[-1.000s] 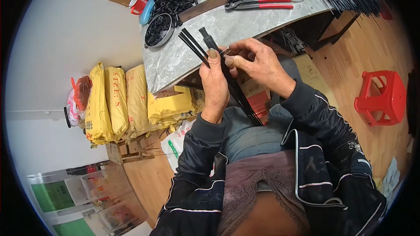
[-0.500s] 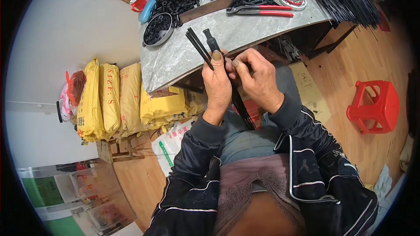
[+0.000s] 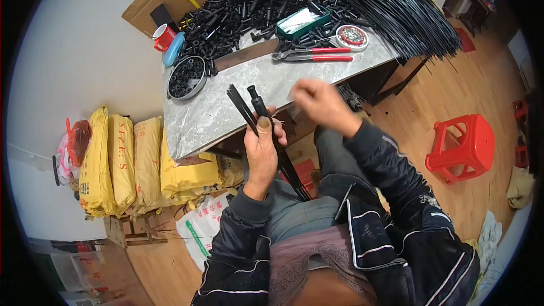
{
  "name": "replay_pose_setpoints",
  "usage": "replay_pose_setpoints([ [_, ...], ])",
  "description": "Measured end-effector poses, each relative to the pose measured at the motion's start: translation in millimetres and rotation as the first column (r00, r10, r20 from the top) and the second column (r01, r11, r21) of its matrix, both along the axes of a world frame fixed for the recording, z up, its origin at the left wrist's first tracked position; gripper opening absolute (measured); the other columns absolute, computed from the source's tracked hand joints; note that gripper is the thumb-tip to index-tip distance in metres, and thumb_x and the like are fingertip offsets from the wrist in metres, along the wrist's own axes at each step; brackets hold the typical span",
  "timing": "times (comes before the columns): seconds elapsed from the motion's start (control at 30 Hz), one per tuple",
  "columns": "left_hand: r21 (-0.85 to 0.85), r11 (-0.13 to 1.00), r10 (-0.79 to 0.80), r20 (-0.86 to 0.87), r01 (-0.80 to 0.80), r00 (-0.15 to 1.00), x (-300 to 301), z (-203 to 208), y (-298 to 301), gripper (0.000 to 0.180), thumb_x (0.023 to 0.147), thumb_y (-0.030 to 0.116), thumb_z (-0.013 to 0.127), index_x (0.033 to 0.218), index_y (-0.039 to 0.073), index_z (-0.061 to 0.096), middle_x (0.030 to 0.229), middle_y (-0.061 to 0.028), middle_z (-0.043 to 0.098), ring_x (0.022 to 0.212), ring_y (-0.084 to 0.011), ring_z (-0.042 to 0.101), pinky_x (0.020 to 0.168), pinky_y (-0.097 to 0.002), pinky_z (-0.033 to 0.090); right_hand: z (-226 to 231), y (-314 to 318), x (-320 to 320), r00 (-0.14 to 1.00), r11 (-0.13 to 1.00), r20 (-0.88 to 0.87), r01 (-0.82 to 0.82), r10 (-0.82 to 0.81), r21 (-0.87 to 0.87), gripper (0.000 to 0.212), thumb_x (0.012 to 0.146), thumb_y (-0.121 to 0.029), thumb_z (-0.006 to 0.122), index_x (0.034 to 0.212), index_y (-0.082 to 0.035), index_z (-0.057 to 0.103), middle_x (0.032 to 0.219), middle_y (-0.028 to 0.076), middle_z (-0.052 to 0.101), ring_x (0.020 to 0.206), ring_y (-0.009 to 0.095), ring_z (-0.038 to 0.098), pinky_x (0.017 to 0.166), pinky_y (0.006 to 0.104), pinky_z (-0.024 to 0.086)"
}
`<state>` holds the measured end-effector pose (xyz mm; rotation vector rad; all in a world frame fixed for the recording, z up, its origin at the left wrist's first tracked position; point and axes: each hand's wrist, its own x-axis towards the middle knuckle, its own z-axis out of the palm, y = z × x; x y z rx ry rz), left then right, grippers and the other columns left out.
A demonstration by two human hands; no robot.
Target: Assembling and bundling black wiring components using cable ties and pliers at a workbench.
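Note:
My left hand [image 3: 262, 153] is closed around a bundle of thin black rods [image 3: 241, 105] that slants down toward my lap. In the same grip stands a black tubular fitting [image 3: 257, 102], its narrow neck and flared end pointing up past my thumb. A few thin pale strands [image 3: 277, 119] stick out by the left fingertips; what they are is too small to tell. My right hand [image 3: 328, 109] is apart from the bundle, in the air before the table's front edge. Its fingers look curled but are smeared by motion, so anything between them cannot be made out.
On the grey table [image 3: 215, 102] lie red-handled pliers [image 3: 323, 55], a bowl of black rings [image 3: 187, 77], a round dish [image 3: 352, 38], a green tray [image 3: 303, 22], heaped black fittings [image 3: 238, 8] and long black rods [image 3: 391, 11]. A red stool [image 3: 462, 144] stands right, yellow sacks [image 3: 122, 158] left.
My right hand has let go at the fitting and moved away to the right, toward the table edge. The left hand keeps its grip. The whole view has shifted, showing more of the table.

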<state>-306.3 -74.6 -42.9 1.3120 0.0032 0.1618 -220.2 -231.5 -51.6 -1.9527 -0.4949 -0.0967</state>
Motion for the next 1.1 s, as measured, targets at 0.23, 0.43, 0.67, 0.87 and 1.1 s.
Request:
replay_pose_setpoints([
  [0.23,-0.123,0.988,-0.086,0.059,0.093,0.995,-2,-10,5,0.054,0.091,0.048,0.055,0.112,0.0,0.048,0.07,-0.002,0.044,0.056,-0.0141,0.047,0.053,-0.0291,0.044,-5,-48,74,0.768,0.714,0.616,0.53,-0.174,-0.458,0.022,0.077,-0.024,0.07,0.082,-0.005,0.06,0.083,0.01,0.059,0.084,0.03,0.054,0.073,0.0417,0.04],
  [0.43,-0.118,0.992,-0.048,-0.012,0.046,0.999,-4,-10,13,0.049,0.092,0.051,0.053,0.102,0.003,0.048,0.066,-0.0013,0.041,0.052,-0.0124,0.044,0.047,-0.0269,0.04,-8,-34,73,0.735,0.7,0.663,0.548,-0.143,-0.457,0.03,0.074,-0.029,0.073,0.088,-0.006,0.06,0.092,0.009,0.057,0.091,0.027,0.05,0.078,0.0411,0.035],
  [0.67,-0.145,0.989,-0.052,-0.079,0.04,0.996,-1,-2,10,0.049,0.092,0.055,0.05,0.095,0.006,0.048,0.063,-0.0006,0.041,0.047,-0.0117,0.042,0.045,-0.026,0.037,-9,-23,65,0.751,0.741,0.657,0.48,-0.07,-0.47,0.03,0.073,-0.031,0.073,0.084,-0.008,0.058,0.09,0.008,0.055,0.091,0.028,0.049,0.076,0.0409,0.034],
  [0.87,-0.134,0.991,-0.001,-0.08,-0.009,0.997,-4,-5,10,0.047,0.093,0.054,0.05,0.092,0.007,0.047,0.061,0.0016,0.037,0.046,-0.0085,0.037,0.043,-0.0236,0.032,-6,-33,71,0.745,0.699,0.643,0.555,-0.177,-0.451,0.032,0.074,-0.032,0.073,0.084,-0.006,0.059,0.088,0.009,0.056,0.09,0.028,0.05,0.077,0.0407,0.034],
  [1.1,-0.147,0.988,0.03,-0.078,-0.041,0.996,1,-12,7,0.046,0.094,0.052,0.049,0.093,0.006,0.047,0.06,0.0024,0.035,0.047,-0.0075,0.035,0.042,-0.0225,0.029,-13,-20,86,0.756,0.757,0.649,0.378,0.08,-0.533,0.025,0.077,-0.026,0.069,0.08,-0.005,0.057,0.088,0.01,0.056,0.088,0.029,0.05,0.074,0.0408,0.039],
])
